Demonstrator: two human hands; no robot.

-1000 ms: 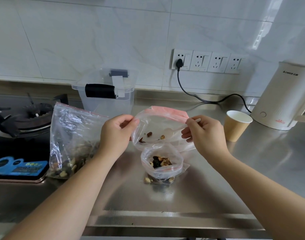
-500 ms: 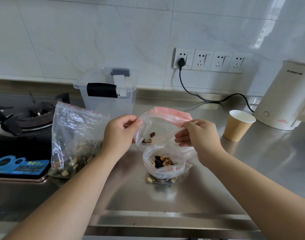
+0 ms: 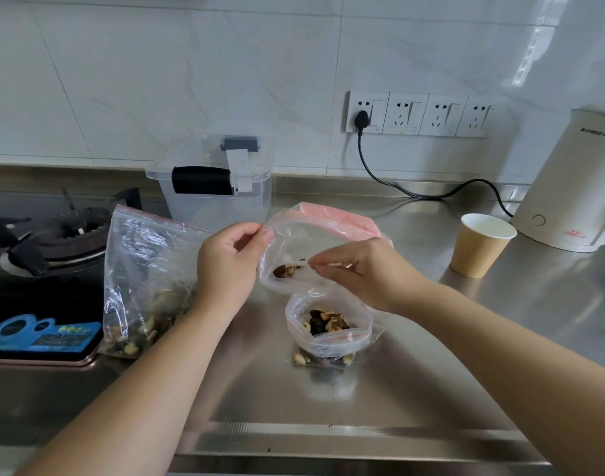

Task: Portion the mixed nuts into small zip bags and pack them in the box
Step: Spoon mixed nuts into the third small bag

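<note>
**Tipping nuts from the held bag into the small one below**

Pinching the left edge of a half-empty zip bag [image 3: 314,249], the left hand [image 3: 230,261] holds it up at mid-frame, thumb and forefinger closed on the plastic. The right hand [image 3: 362,269] grips the same bag from the right, fingers curled over its front wall. A second ago that hand pinched the bag's right edge with the mouth spread wide; now it has slid inward across the front and the bag has tilted, so its few nuts [image 3: 287,269] have gathered in the lower left corner. My reading is that the person is working these last pieces toward the opening or settling them before sealing; which one, I cannot tell.

Just below the hands, a small bag [image 3: 328,324] stands open on the counter [image 3: 328,400], already holding a portion. At its base lies what looks like another filled bag, pressed flat. Left of centre the big bag [image 3: 146,283] of mixed nuts leans upright, well stocked, so much portioning remains.

Behind the hands, the clear box [image 3: 218,187] waits with its lid on, and nothing visible inside it. A paper cup [image 3: 481,245] and a kettle [image 3: 575,187] stand at right.
</note>
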